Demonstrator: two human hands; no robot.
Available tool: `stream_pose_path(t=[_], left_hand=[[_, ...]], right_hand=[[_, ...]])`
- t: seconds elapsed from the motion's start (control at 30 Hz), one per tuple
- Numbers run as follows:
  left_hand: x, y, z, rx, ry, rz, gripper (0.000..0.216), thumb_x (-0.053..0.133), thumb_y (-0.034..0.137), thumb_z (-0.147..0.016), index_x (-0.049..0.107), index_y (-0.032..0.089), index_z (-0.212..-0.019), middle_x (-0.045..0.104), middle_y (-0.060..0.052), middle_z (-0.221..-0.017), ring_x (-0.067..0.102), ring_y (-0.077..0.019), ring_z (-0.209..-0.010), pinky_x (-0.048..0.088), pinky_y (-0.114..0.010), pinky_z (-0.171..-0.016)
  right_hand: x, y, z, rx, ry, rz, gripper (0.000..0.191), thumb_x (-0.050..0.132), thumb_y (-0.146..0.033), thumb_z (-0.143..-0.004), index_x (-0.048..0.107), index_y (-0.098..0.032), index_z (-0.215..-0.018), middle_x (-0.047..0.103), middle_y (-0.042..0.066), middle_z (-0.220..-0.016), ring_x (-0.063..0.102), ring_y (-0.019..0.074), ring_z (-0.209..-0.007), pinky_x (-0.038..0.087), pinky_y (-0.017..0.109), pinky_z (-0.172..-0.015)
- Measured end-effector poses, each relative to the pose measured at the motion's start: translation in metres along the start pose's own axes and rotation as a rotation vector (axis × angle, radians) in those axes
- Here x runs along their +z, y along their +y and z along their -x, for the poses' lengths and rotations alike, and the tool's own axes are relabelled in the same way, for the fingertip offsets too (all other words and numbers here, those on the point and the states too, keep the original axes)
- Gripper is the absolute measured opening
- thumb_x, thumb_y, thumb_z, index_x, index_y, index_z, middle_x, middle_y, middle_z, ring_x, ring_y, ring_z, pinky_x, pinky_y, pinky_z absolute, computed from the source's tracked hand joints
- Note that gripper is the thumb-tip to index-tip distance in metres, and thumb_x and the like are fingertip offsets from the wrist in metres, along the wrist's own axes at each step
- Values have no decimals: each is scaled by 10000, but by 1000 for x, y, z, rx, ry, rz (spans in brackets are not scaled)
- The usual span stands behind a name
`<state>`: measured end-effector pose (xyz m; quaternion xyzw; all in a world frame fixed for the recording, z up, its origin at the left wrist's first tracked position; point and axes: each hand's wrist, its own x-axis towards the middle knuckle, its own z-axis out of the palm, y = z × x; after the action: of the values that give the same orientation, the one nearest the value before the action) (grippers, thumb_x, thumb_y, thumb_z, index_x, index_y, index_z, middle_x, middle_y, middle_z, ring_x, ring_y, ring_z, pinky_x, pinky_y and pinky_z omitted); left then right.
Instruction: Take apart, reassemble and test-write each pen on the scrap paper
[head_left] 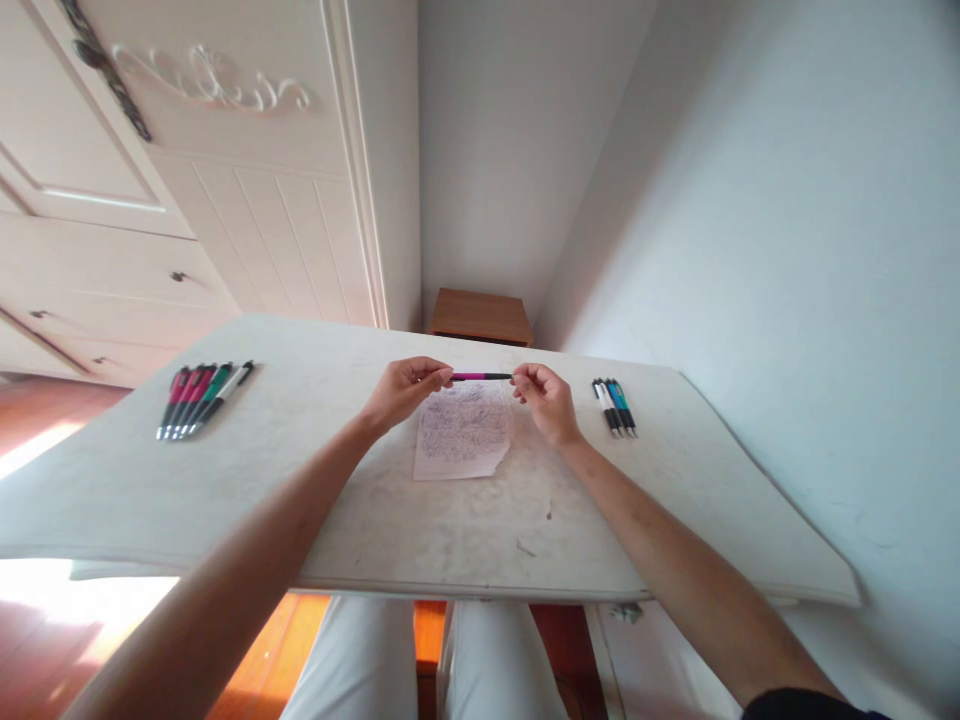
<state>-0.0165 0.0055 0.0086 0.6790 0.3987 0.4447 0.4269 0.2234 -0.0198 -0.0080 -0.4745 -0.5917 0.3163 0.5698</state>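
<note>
A pink and black pen (480, 377) is held level above the far edge of a scribbled sheet of paper (461, 435). My left hand (409, 388) pinches its pink end between thumb and fingers. At the dark tip end, my right hand (546, 398) closes its fingertips on the pen. Beneath both hands, the paper lies flat on the white table and is covered in dense ink marks. To the left rests a row of several pens (201, 402), pink, green and white with black. On the right lies a smaller group of pens (615, 408), white and blue with black grips.
The white table (360, 530) spans the view, with small dark marks near its front. Behind it stand a brown wooden cabinet (481, 315) and, to the left, a cream wardrobe (262, 220). A pale wall (810, 300) borders the right side.
</note>
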Motion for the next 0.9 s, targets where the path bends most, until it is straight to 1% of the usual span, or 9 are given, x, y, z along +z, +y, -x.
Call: stream_pose_path(t=[0.13,0.23,0.33,0.43,0.53,0.67,0.73,0.83,0.9], left_hand=[[0,2,1,-19,1,-10,406,655,533,-788,715,134,-746,710,-64,-701,567,-119,-592,461,-231,-565],[1,4,1,-26,4,-4,407,663,525,-783,705,132,-686,697,-61,-661,556,-113,-569,455,-224,-552],[2,4,2,-16,22,6,365,696,496,-761,726,132,-751,709,-62,-688,572,-121,-589,462,-233,-565],[3,1,1,9,60,-21,329,762,441,-698,741,143,-835,726,-59,-760,594,-133,-625,467,-247,-586],[3,-2,1,24,62,-70,298,783,402,-670,742,156,-835,728,-53,-796,600,-138,-627,467,-262,-595],[2,-5,-1,98,40,-54,261,778,376,-674,725,164,-816,726,-68,-905,655,-188,-810,501,-293,-710],[2,-4,-1,109,37,-47,322,795,376,-658,715,162,-884,715,-78,-967,656,-197,-864,510,-298,-738],[3,-5,-1,88,42,-54,500,809,417,-650,671,160,-1056,689,-91,-1048,645,-184,-855,512,-277,-700],[3,-6,-2,71,35,-59,477,737,493,-728,664,149,-1051,692,-82,-952,630,-163,-778,494,-256,-639]], right_hand=[[1,-2,2,-32,13,41,276,614,-474,-825,604,-198,-823,633,22,-768,578,141,-642,478,274,-610],[0,-1,2,-46,14,69,292,597,-489,-842,600,-197,-821,633,24,-769,580,143,-644,476,278,-619],[0,1,2,-57,13,102,294,583,-489,-858,593,-198,-821,625,20,-762,576,141,-641,468,274,-620],[-1,1,3,-60,8,137,306,560,-493,-877,584,-197,-801,617,17,-746,570,138,-638,458,271,-625],[-1,1,4,-43,-1,160,336,535,-513,-891,579,-198,-782,618,17,-725,568,140,-633,450,271,-627],[0,-1,4,-5,-15,163,384,523,-541,-889,562,-198,-722,593,8,-670,547,134,-601,434,263,-599],[1,-2,4,24,-8,134,403,524,-556,-882,552,-198,-699,577,3,-646,529,128,-574,428,256,-574],[2,-3,3,53,16,100,415,535,-571,-868,552,-197,-690,573,2,-633,513,122,-552,428,250,-550],[2,-4,3,53,30,94,416,542,-572,-863,554,-197,-684,573,3,-632,508,120,-549,430,248,-546]])
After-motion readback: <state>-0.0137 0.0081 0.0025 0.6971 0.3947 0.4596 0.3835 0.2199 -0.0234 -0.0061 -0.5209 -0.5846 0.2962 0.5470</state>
